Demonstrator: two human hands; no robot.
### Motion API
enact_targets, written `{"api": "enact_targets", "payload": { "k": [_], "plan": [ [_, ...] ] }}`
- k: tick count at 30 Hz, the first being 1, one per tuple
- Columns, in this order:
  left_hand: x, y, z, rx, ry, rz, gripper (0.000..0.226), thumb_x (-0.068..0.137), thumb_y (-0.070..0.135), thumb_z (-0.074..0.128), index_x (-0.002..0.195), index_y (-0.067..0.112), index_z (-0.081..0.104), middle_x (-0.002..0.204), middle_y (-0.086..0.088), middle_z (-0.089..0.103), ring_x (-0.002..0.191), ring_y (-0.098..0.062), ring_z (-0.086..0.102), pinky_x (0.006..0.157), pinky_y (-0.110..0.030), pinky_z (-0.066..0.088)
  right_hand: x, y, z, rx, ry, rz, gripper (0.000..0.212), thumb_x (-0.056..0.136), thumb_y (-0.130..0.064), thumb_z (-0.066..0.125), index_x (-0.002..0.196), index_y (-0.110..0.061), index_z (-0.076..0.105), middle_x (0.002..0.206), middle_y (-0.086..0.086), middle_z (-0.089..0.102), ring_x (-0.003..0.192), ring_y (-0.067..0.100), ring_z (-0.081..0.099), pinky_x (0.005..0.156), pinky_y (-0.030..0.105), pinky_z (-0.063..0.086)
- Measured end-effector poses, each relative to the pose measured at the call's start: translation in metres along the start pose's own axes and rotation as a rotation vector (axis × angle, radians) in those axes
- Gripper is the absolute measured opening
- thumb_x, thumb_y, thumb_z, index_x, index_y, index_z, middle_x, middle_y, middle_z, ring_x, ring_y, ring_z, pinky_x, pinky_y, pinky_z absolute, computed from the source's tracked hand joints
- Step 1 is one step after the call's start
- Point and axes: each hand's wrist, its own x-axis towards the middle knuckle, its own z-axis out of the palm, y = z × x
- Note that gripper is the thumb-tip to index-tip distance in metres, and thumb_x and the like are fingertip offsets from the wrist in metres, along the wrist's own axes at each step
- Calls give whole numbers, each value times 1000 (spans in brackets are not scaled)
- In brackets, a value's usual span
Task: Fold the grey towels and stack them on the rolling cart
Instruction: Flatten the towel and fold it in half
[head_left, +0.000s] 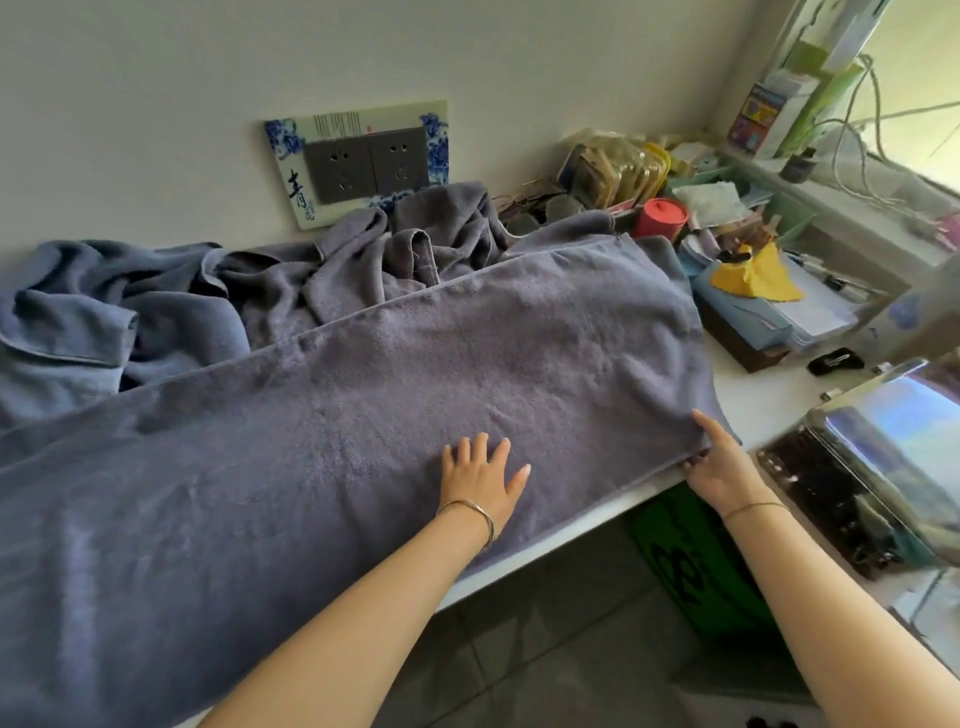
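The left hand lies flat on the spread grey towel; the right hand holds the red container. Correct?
No. The head view shows the right hand gripping the spread grey towel at its corner; the red container stands untouched. The left hand lies flat.

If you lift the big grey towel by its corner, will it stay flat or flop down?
Probably flop: the towel follows the table, and the pile behind it lies in soft crumples. It looks thick and long, so it is likely heavyish for the right hand gripping its corner alone. Its fuzzy nap probably won't slide under the flat left hand.
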Motion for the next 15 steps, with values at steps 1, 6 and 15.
{"api": "enact_targets", "payload": {
  "k": [1,6,15],
  "plan": [
    [4,6,1,-24,-14,39,59,98,52,17,149,23,15,154,-9,16,140,-29,15,116,-47,9,3,-2,-1,-4,-6,9,52,88,-29,61,136,-17,44,119,2,56,95,14,57,73,24,47],
    [26,40,4,-169,-50,67,57,98,50,16,150,27,8,158,-2,7,145,-25,3,118,-45,2,24,-18,-6,-8,-26,26,37,97,-38,44,125,-15,53,96,4,63,82,17,59,76,28,48],
    [46,53,14,-530,74,-104,51,100,43,21,147,24,26,154,3,25,142,-17,18,118,-35,14,30,-65,19,-159,-47,-203,47,99,-38,40,141,-16,38,139,-1,46,127,15,45,107,30,37]
  ]
}}
